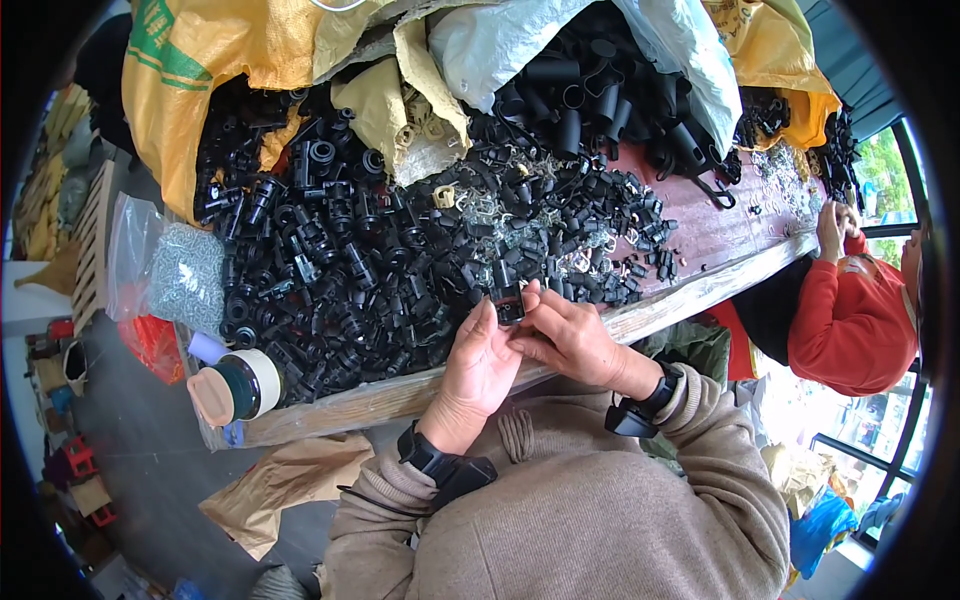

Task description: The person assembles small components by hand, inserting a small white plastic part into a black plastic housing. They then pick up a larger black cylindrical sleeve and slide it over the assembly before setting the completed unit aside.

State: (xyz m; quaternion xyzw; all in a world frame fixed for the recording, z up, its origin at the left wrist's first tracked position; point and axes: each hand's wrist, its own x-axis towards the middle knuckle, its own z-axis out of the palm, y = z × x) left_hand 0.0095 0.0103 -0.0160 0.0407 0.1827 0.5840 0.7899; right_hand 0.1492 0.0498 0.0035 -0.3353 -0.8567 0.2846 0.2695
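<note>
Over the table's near edge, a small black plastic part (pixel 508 292), roughly cylindrical with a dark gap near its lower end, is held upright between my hands. My left hand (pixel 470 368) grips it from the left between thumb and fingers. From the right, my right hand (pixel 578 342) closes in a pinch on its lower end; whatever else may be between those fingertips is hidden. Just beyond lies a heap of small black plastic pieces (pixel 600 205) with bits of clear plastic mixed in. Larger black fittings (pixel 330 240) are piled to the left.
A clear bag of small grey pieces (pixel 186 275) and a lidded jar (pixel 240 385) stand at the left corner. Sacks (pixel 225 50) spill black parts along the back. The wooden table rim (pixel 660 305) runs before me. Another person in red (pixel 850 320) works at the right.
</note>
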